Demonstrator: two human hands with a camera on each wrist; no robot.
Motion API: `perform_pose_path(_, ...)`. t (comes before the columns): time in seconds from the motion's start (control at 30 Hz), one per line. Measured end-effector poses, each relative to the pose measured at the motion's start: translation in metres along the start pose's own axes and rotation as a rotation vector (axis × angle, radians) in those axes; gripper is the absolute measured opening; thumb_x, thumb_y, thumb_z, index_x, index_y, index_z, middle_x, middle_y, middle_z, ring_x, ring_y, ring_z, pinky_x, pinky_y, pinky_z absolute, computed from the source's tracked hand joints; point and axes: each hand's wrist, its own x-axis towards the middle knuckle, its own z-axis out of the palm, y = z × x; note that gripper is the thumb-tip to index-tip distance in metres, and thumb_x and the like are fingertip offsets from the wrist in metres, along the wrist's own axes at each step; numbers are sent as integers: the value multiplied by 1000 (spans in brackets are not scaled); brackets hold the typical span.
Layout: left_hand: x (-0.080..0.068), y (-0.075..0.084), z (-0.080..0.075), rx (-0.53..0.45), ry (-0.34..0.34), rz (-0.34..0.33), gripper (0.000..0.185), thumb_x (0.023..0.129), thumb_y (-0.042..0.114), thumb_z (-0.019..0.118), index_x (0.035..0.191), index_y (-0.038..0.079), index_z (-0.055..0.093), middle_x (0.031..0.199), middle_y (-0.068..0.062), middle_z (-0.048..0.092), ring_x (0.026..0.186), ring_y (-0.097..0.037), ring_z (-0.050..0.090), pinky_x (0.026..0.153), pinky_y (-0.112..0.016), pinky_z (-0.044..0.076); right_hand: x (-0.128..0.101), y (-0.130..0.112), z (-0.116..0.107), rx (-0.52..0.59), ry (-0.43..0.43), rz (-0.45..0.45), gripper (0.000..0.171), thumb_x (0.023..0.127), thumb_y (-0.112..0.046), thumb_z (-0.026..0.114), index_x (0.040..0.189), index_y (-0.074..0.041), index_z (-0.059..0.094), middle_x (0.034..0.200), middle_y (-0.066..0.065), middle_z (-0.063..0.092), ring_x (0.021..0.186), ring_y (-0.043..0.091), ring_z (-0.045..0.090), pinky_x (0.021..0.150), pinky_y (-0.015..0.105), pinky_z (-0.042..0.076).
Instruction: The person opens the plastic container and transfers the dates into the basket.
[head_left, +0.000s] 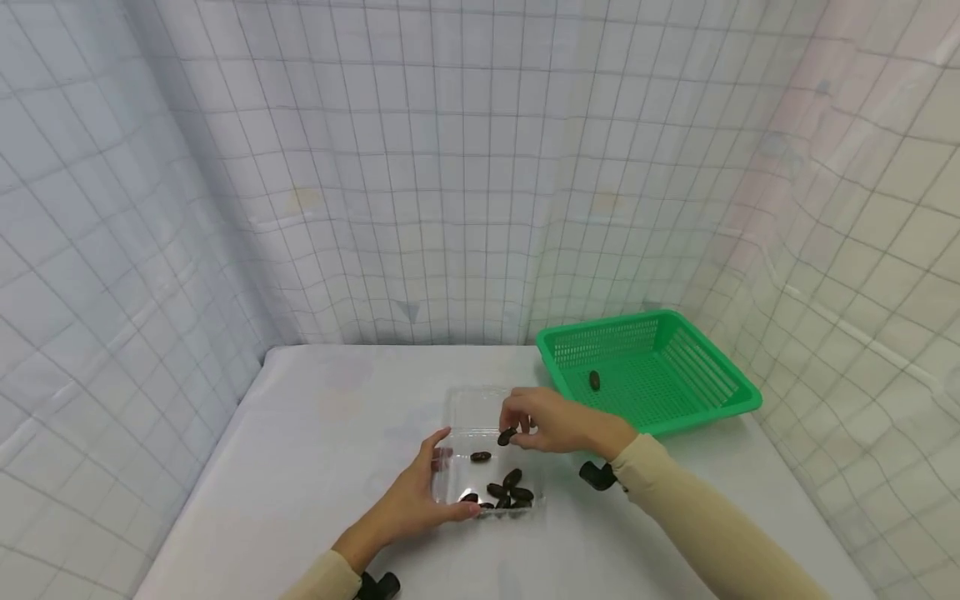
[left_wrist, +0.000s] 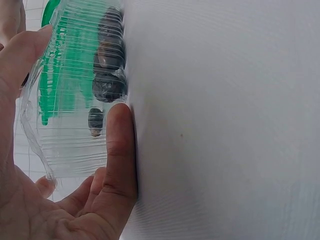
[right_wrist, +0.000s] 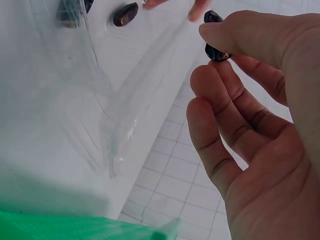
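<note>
A clear plastic tray (head_left: 467,402) lies on the white table (head_left: 315,417) and holds several dark oval dates (head_left: 513,478). My left hand (head_left: 427,487) holds the tray's near left side, thumb (left_wrist: 120,150) along its edge and fingers at its wall. My right hand (head_left: 551,421) hovers over the tray's right side and pinches one dark date (head_left: 507,436) between thumb and fingertip; the same date (right_wrist: 216,50) shows close up in the right wrist view. More dates (left_wrist: 107,86) show through the ribbed plastic (left_wrist: 70,125) beside my left thumb.
A green plastic basket (head_left: 712,379) stands at the back right of the table with one dark date (head_left: 594,380) inside it. White gridded curtain walls (head_left: 450,167) close the table in on three sides. Black wrist mounts (head_left: 597,475) sit on both arms.
</note>
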Motion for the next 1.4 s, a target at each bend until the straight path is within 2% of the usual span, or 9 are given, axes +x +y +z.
perform_pose_path(0.2, -5, -5, 3, 19, 8, -14, 133, 82, 47, 107, 183, 15, 27, 165, -19, 64, 144, -34, 68, 114, -63, 57, -7, 6, -12, -8, 53, 7, 11, 107, -8, 84, 112, -15, 77, 110, -2, 77, 90, 0, 66, 88, 27, 62)
perform_pose_path(0.37, 1, -3, 0, 30, 14, 14, 134, 82, 51, 107, 183, 18, 27, 165, -17, 64, 144, -31, 67, 117, -62, 55, -14, 14, -33, -64, 158, 31, 14, 104, -5, 86, 112, -12, 77, 108, -1, 80, 87, 2, 69, 84, 29, 63)
perform_pose_path(0.5, 4, 1, -3, 42, 17, 17, 134, 82, 50, 107, 184, 17, 26, 166, -17, 64, 146, -33, 67, 118, -63, 55, -19, 22, -49, -84, 203, 77, 14, 103, -4, 85, 113, -12, 78, 107, -1, 80, 87, 2, 68, 83, 30, 62)
perform_pose_path(0.8, 2, 3, -3, 29, 10, 22, 132, 83, 48, 106, 183, 17, 27, 168, -19, 62, 150, -37, 66, 118, -65, 54, -35, 41, -65, -98, 249, 187, 12, 106, -10, 86, 114, -16, 79, 109, -3, 81, 90, 5, 70, 82, 31, 62)
perform_pose_path(1.0, -2, -1, 1, 12, 7, 3, 133, 82, 48, 107, 183, 16, 27, 169, -21, 62, 150, -39, 65, 119, -68, 54, -40, 55, -72, -70, 234, 246, 11, 108, -13, 85, 116, -16, 79, 108, -3, 81, 88, 6, 69, 80, 31, 60)
perform_pose_path(1.17, -1, -1, 2, 15, 17, 12, 133, 83, 50, 106, 184, 18, 27, 168, -20, 62, 150, -37, 65, 118, -66, 54, -43, 66, -78, -69, 235, 322, 12, 108, -13, 84, 119, -15, 78, 106, -3, 81, 91, 8, 70, 86, 34, 59)
perform_pose_path(1.4, -1, 0, 1, 12, 11, 23, 133, 83, 48, 106, 184, 16, 26, 168, -23, 62, 149, -40, 65, 117, -68, 55, -42, 82, -80, -84, 238, 342, 11, 108, -13, 82, 118, -10, 79, 106, 2, 81, 91, 12, 71, 87, 39, 60)
